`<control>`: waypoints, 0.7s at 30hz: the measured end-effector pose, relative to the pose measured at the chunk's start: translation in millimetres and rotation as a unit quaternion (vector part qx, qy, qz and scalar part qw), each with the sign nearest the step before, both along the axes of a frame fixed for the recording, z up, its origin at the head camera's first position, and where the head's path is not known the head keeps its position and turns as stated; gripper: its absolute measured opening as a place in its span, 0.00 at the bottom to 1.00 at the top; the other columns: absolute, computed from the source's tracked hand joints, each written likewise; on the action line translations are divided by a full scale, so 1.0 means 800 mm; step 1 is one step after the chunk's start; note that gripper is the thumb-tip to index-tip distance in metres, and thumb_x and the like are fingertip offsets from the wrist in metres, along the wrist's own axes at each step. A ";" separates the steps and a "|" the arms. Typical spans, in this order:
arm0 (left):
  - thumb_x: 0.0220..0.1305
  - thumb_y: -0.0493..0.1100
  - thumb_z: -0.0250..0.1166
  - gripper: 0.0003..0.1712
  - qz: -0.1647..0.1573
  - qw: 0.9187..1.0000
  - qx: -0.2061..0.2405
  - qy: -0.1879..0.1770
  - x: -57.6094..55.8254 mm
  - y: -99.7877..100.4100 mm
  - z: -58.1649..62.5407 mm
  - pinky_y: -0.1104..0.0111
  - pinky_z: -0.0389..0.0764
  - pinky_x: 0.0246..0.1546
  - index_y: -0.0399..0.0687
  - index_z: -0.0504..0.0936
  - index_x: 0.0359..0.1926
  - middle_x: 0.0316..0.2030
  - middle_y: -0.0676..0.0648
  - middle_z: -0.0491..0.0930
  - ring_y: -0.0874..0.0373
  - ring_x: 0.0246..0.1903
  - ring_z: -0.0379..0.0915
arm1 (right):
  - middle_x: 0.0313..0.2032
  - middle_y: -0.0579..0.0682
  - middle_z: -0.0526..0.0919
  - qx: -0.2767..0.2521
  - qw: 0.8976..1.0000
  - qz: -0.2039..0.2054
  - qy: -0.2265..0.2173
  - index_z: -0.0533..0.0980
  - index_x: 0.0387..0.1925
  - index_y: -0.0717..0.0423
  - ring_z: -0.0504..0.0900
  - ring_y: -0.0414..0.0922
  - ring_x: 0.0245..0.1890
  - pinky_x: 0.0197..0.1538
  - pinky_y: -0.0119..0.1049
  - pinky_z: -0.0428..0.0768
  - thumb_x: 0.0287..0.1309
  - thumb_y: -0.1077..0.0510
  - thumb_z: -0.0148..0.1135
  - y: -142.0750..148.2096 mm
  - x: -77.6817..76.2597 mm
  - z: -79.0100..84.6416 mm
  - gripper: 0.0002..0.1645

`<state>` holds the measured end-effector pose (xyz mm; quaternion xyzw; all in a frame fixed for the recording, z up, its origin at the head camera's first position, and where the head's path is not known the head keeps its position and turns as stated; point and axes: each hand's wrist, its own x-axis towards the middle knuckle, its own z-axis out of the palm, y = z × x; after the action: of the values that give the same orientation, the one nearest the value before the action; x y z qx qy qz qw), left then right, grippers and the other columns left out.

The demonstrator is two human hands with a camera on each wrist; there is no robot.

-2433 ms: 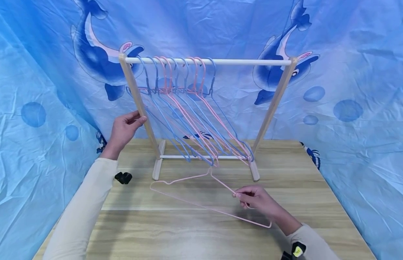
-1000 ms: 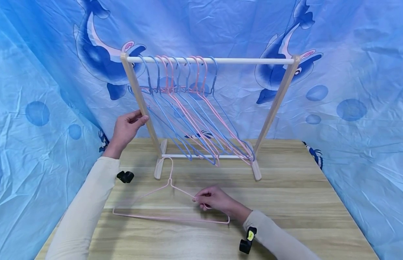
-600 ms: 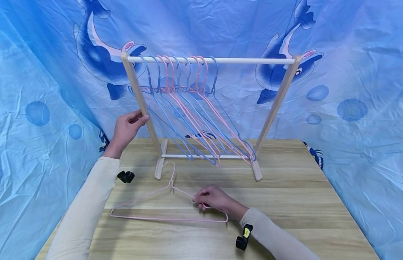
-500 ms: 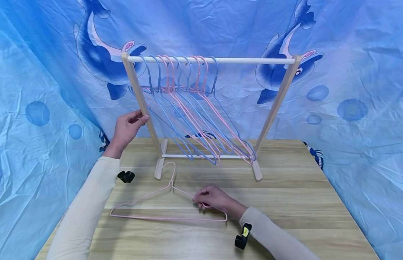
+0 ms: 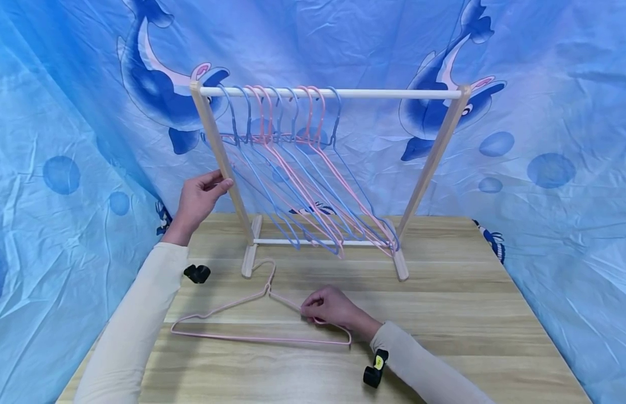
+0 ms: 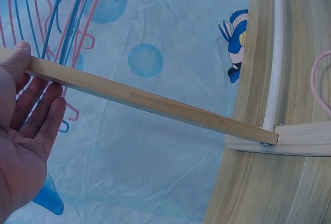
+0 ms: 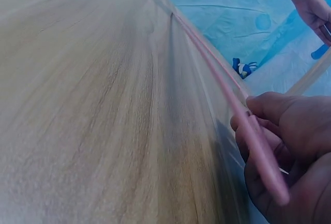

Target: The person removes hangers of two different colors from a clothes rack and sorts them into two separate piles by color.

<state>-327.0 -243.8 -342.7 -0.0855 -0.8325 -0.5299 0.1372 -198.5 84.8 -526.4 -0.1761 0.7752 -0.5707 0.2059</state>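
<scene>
My left hand (image 5: 197, 197) grips the left wooden post (image 5: 214, 137) of a small clothes rack, thumb in front and fingers behind. The left wrist view shows the thumb and fingers around that post (image 6: 155, 100). With thumb and fingers, my right hand (image 5: 330, 307) pinches the right shoulder of a pink clothes hanger (image 5: 257, 339). This hanger is low over the table in front of the rack, its hook pointing toward the rack's left foot. In the right wrist view the hanger's pink wire (image 7: 222, 84) runs away from the fingers, close along the tabletop.
Several blue and pink hangers hang on the left half of the rack's white top bar (image 5: 383, 94). The rack's feet (image 5: 401, 266) stand on the wooden table (image 5: 454, 314). A blue dolphin-print curtain (image 5: 535, 112) surrounds the table at the back and sides.
My right hand has carried the pink hanger leftward and turned it level, its lower bar nearest me. In the last half second the hook has tipped slightly lower. My left hand stays on the post.
</scene>
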 end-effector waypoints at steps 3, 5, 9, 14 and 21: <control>0.68 0.64 0.64 0.36 0.001 1.000 -0.002 0.000 0.001 0.000 0.001 0.54 0.77 0.65 0.50 0.77 0.69 0.59 0.38 0.82 0.48 0.58 0.79 | 0.19 0.47 0.82 0.018 1.000 0.000 0.017 0.88 0.34 0.58 0.74 0.35 0.17 0.21 0.24 0.72 0.62 0.59 0.72 0.000 0.001 0.002 0.06; 0.68 0.64 0.64 0.35 0.001 1.000 -0.003 0.001 0.002 0.000 0.001 0.54 0.77 0.65 0.51 0.77 0.69 0.59 0.38 0.82 0.49 0.58 0.79 | 0.20 0.47 0.83 0.028 0.999 0.000 0.026 0.89 0.34 0.57 0.75 0.34 0.17 0.21 0.24 0.73 0.60 0.59 0.73 0.000 0.001 0.002 0.05; 0.69 0.63 0.64 0.35 -0.001 1.000 -0.002 0.002 0.002 -0.001 0.000 0.54 0.77 0.65 0.51 0.77 0.69 0.59 0.38 0.82 0.49 0.58 0.79 | 0.24 0.46 0.87 0.052 0.998 -0.001 0.043 0.89 0.36 0.55 0.79 0.36 0.19 0.22 0.25 0.78 0.58 0.58 0.76 0.001 0.002 0.004 0.06; 0.69 0.62 0.64 0.34 -0.003 1.000 -0.004 0.002 0.003 -0.001 0.000 0.53 0.77 0.65 0.51 0.77 0.69 0.59 0.38 0.82 0.48 0.58 0.79 | 0.27 0.41 0.89 0.090 0.993 0.011 0.069 0.88 0.40 0.55 0.85 0.39 0.24 0.26 0.29 0.83 0.59 0.55 0.75 0.004 0.004 0.011 0.10; 0.68 0.63 0.64 0.35 -0.001 1.000 -0.002 -0.004 0.003 -0.001 0.001 0.53 0.76 0.66 0.51 0.77 0.69 0.59 0.38 0.82 0.47 0.59 0.79 | 0.31 0.41 0.90 0.122 0.985 0.024 0.115 0.88 0.42 0.57 0.85 0.33 0.27 0.31 0.28 0.84 0.59 0.54 0.75 0.005 0.005 0.017 0.13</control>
<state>-324.3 -244.9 -342.0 -0.0848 -0.8342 -0.5283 0.1335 -194.4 88.4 -512.5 -0.2327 0.8532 -0.4425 0.1484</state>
